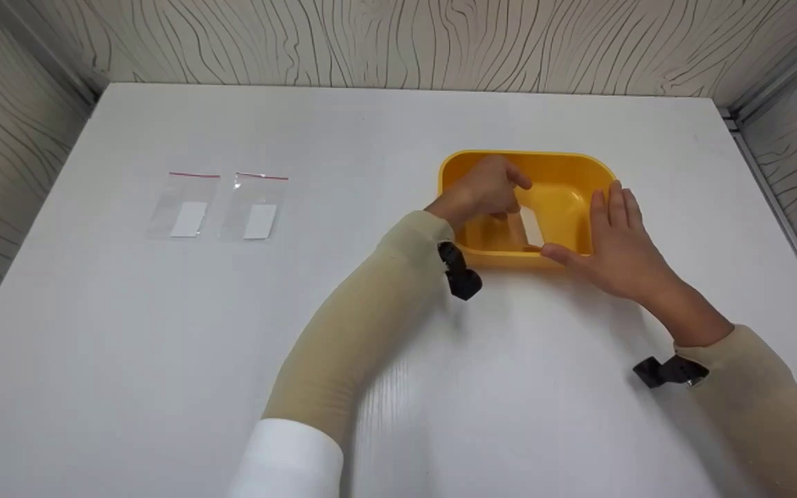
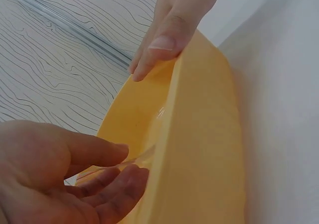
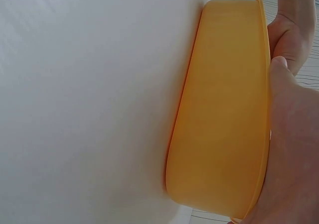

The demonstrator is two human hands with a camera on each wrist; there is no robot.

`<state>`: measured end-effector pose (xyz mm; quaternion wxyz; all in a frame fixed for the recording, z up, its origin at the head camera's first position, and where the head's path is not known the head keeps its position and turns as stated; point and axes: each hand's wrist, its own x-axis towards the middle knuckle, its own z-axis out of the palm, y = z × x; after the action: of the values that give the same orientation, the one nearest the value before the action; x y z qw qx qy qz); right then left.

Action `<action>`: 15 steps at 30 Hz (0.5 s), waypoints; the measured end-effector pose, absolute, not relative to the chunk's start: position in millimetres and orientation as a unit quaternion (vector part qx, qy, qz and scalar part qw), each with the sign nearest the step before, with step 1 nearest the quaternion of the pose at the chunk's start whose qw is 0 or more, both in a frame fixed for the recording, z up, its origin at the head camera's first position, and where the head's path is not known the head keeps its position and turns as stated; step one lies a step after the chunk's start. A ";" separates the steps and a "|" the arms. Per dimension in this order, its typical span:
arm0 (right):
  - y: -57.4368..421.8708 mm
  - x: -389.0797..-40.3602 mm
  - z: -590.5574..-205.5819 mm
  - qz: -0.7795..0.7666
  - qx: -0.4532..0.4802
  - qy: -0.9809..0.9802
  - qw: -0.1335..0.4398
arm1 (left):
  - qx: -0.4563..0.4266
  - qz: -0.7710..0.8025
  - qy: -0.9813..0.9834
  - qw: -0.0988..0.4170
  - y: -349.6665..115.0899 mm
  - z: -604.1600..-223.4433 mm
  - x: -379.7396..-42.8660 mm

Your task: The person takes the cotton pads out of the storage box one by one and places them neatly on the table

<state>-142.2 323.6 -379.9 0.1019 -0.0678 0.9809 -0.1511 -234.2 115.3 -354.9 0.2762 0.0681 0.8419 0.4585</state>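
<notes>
A yellow plastic bin (image 1: 568,200) sits on the white table, right of the middle. My left hand (image 1: 488,187) reaches over its left side. Between thumb and fingers it pinches a clear zip bag (image 2: 144,155), seen edge-on in the left wrist view. A white card (image 1: 531,227) shows at this bag inside the bin. My right hand (image 1: 623,256) rests on the bin's right front corner, fingers straight along the rim and thumb on the front edge. The right wrist view shows the bin's outer wall (image 3: 219,109) beside that hand.
Two more clear zip bags, a left one (image 1: 189,218) and a right one (image 1: 260,220), lie side by side on the left of the table (image 1: 163,360). Each has a red strip and a white card. Wood-patterned panels (image 1: 398,45) stand behind and at both sides.
</notes>
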 end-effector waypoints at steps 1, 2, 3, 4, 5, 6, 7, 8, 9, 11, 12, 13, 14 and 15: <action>323.2 -142.1 -379.6 -0.151 -0.067 0.981 0.102 | 0.072 0.455 0.843 0.276 115.2 -354.9 -234.2; 322.9 -142.2 -379.5 -0.150 -0.067 0.981 0.103 | 0.075 0.454 0.843 0.277 115.2 -355.1 -234.2; 322.6 -142.1 -379.3 -0.150 -0.066 0.981 0.104 | 0.076 0.454 0.843 0.277 115.0 -355.2 -234.2; 322.4 -142.2 -379.3 -0.150 -0.065 0.981 0.104 | 0.077 0.454 0.843 0.277 114.8 -355.2 -234.0; 322.3 -142.2 -379.3 -0.150 -0.065 0.981 0.105 | 0.080 0.453 0.844 0.276 114.4 -355.2 -234.0; 322.2 -142.3 -379.3 -0.150 -0.065 0.981 0.105 | 0.081 0.452 0.845 0.275 114.3 -355.5 -234.2; 322.2 -142.3 -379.3 -0.150 -0.065 0.981 0.105 | 0.082 0.447 0.848 0.273 114.3 -355.6 -234.3; 322.3 -142.3 -379.3 -0.151 -0.066 0.981 0.106 | 0.082 0.445 0.849 0.272 114.0 -355.4 -234.3; 322.4 -142.3 -379.3 -0.151 -0.066 0.981 0.106 | 0.082 0.443 0.850 0.271 113.9 -355.5 -234.5; 322.6 -142.3 -379.2 -0.152 -0.066 0.980 0.108 | 0.078 0.441 0.852 0.270 113.8 -355.8 -235.2; 322.6 -142.3 -379.2 -0.153 -0.065 0.980 0.108 | 0.074 0.443 0.852 0.271 114.0 -356.0 -235.5; 322.6 -142.3 -379.2 -0.153 -0.065 0.980 0.109 | 0.070 0.445 0.851 0.272 114.1 -356.1 -235.7; 322.6 -142.3 -379.2 -0.154 -0.064 0.980 0.111 | 0.066 0.448 0.849 0.273 114.2 -356.4 -235.9; 322.5 -142.4 -379.2 -0.154 -0.064 0.980 0.111 | 0.062 0.451 0.847 0.273 114.4 -356.8 -236.1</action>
<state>-142.4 322.5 -379.2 0.1113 -0.0635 0.9798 -0.1537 -236.1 114.4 -356.8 0.2735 0.0623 0.8473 0.4511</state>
